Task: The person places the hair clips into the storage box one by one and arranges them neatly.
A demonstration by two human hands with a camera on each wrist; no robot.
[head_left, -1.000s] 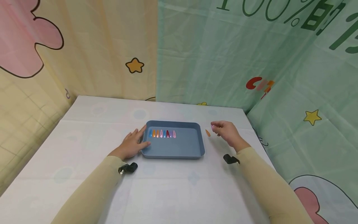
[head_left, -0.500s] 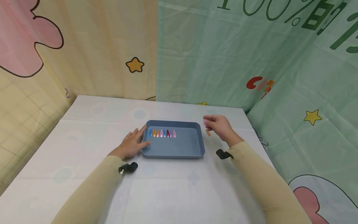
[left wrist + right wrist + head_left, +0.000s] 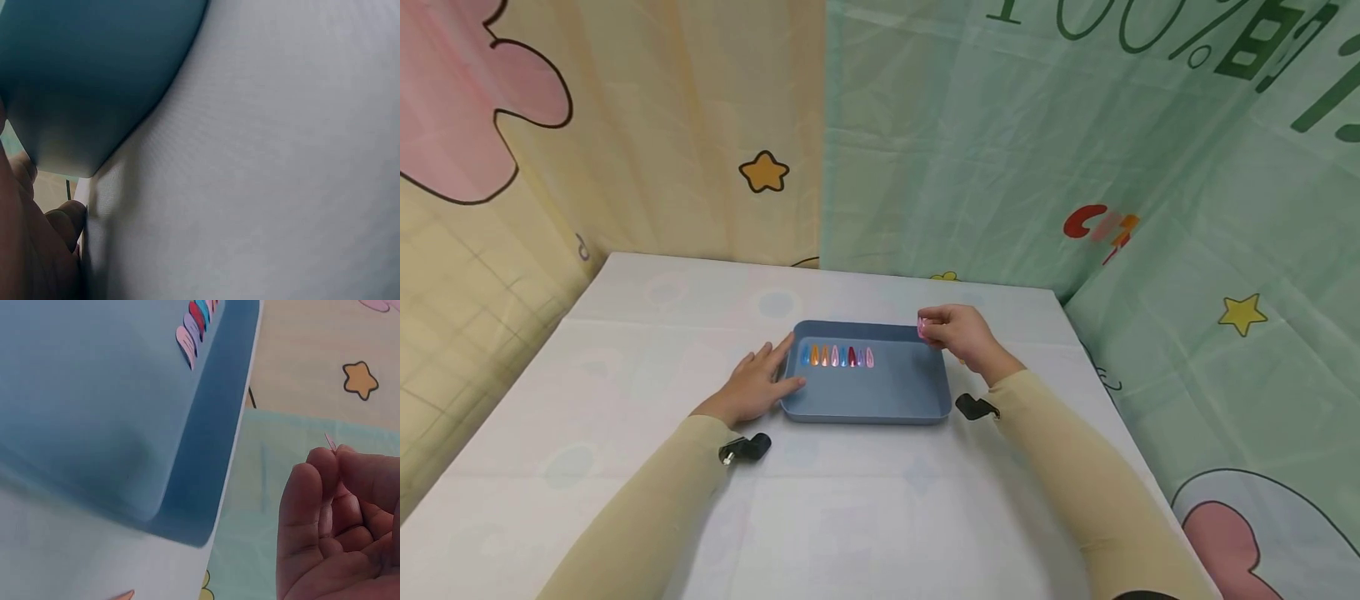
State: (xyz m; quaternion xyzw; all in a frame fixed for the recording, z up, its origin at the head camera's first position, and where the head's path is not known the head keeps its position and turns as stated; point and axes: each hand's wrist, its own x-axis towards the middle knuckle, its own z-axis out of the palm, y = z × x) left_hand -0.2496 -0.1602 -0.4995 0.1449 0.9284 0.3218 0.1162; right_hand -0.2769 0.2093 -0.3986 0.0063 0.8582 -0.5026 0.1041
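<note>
Seven nails (image 3: 837,357) lined up in tray (image 3: 880,398). Right hand (image 3: 958,336) pinching pink nail (image 3: 921,327) over tray; orange nail (image 3: 124,594) left on table (image 3: 625,350). Left hand (image 3: 752,385) flat against tray edge.

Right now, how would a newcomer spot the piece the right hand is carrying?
Start at the blue tray mid-table. Over its far right corner, the right hand pinches a small pink fake nail. Unlike the nails lined up inside the tray, it is held in the air.
</note>
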